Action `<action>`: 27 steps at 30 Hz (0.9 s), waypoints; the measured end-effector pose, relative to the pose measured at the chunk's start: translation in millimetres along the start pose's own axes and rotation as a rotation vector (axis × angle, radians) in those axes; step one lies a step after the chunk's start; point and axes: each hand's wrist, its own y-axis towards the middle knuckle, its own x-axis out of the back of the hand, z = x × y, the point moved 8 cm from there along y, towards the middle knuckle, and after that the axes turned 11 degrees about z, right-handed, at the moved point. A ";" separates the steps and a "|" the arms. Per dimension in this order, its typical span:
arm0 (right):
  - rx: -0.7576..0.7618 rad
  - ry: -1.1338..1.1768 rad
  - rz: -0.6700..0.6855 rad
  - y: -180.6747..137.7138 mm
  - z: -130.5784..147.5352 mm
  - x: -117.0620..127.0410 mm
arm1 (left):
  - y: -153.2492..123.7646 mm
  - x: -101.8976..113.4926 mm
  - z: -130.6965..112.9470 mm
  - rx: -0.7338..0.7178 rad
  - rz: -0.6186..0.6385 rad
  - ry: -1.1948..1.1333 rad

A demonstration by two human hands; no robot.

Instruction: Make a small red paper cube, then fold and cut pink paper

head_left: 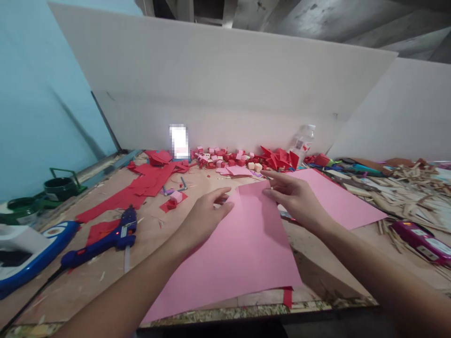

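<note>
A large pink paper sheet [243, 249] lies at the front of the wooden table, its near edge close to the table edge. My left hand [207, 211] is over the sheet's left side, its thumb and fingers apart, with nothing visible between them. Across from it, my right hand [296, 195] is at the far right corner of the same sheet, thumb over the paper and fingers stretched out past the corner. Whether either hand presses on the paper is unclear. Beyond my right hand lies a second pink sheet [338, 199].
On the left are red paper strips [148, 180], a blue glue gun [116, 237] and green cups [59, 188]. Small red and pink paper cubes [225, 157], a lit phone [179, 142] and a plastic bottle [303, 141] line the back panel. At right sits a magenta device [421, 241] beside wood scraps.
</note>
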 end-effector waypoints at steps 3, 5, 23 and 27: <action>0.104 -0.049 -0.072 3.3 33.0 11.1 | 1.7 12.2 -8.8 -0.053 -0.036 -0.167; 0.252 -0.189 -0.260 -8.4 64.6 20.7 | -1.0 27.5 -19.5 -0.075 -0.104 -0.176; 0.111 0.610 -0.075 -75.5 56.7 -28.2 | -124.2 76.6 -100.3 -0.393 -0.795 0.550; 0.093 0.638 0.065 -75.8 53.7 -26.1 | -90.5 85.7 -46.3 -0.120 -0.237 -0.144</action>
